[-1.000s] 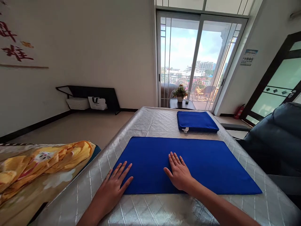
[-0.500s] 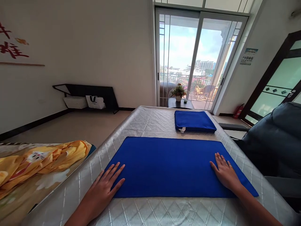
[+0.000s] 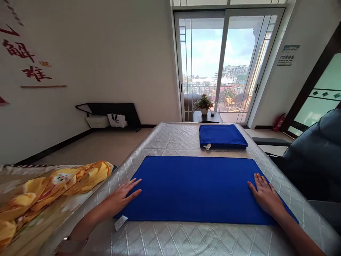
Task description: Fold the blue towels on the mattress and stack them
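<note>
A blue cloth (image 3: 191, 190) lies spread in a flat rectangle across the silvery quilted mattress (image 3: 170, 238). My left hand (image 3: 124, 193) is at its left edge with fingers stretched out and holding nothing; whether it touches the cloth I cannot tell. Flat on the cloth near the right edge rests my right hand (image 3: 266, 193), fingers extended. A white label (image 3: 121, 223) sticks out at the near left corner. Farther back on the mattress is a folded stack of blue cloth (image 3: 223, 136) with a small white tag at its front.
To the left, a yellow cartoon-print blanket (image 3: 66, 181) lies on a lower bed. A dark padded seat (image 3: 317, 156) stands close on the right. Beyond the mattress are a potted plant (image 3: 204, 103) on a small table and a sliding glass door (image 3: 226, 64).
My left hand has shifted and turned at the left edge, and the white label now shows below it. My right hand has slid slightly right. The view has turned a little.
</note>
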Available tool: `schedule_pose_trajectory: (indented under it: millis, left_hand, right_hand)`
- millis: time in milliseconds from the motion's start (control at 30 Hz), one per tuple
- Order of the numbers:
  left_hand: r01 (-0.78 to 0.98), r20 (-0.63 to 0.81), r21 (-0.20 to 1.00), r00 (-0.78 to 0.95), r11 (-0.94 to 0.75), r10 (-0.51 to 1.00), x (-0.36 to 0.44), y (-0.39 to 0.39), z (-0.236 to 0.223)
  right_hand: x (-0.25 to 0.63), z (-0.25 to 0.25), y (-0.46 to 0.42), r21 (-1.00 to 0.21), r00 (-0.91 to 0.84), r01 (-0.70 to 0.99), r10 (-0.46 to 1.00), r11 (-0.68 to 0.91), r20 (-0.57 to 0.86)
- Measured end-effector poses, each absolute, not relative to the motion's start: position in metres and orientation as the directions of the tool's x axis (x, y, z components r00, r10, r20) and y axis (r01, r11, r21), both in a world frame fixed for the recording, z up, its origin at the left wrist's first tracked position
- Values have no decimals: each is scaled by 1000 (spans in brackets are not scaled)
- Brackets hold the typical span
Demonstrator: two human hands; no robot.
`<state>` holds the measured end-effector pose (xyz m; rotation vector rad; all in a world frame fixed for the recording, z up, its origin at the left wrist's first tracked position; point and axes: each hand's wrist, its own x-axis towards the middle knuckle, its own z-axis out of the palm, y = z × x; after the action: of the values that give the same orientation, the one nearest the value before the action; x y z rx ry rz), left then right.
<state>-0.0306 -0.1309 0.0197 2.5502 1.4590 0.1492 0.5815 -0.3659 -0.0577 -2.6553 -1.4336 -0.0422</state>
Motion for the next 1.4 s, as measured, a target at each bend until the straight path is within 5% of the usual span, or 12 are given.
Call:
schedule_pose_trajectory:
  millis: [367,667,900,1167,1400]
  left_hand:
    - [860,107,206,455,-467,884,43,-17,5]
    - [853,201,197,447,-483,872,35,-14,-18]
    - [847,216,212,447,-488,868,38,-17,-9]
    - [837,227,230,451,-497,863,37,-17,-14]
    - [843,231,214,446,-493,864,37,-15,-15]
  right_hand:
    - [590,-69,-369,-94,523,853,841,-514,139]
    - [596,-68,-372,-115,536,843,838,-526,97]
    - [575,-35,-351,8,501,864,861,-504,85]
    - [385,38,-236,-211,115,971,993,-113,-4]
    - [256,33,-149,-344,-152,925,987,159,47]
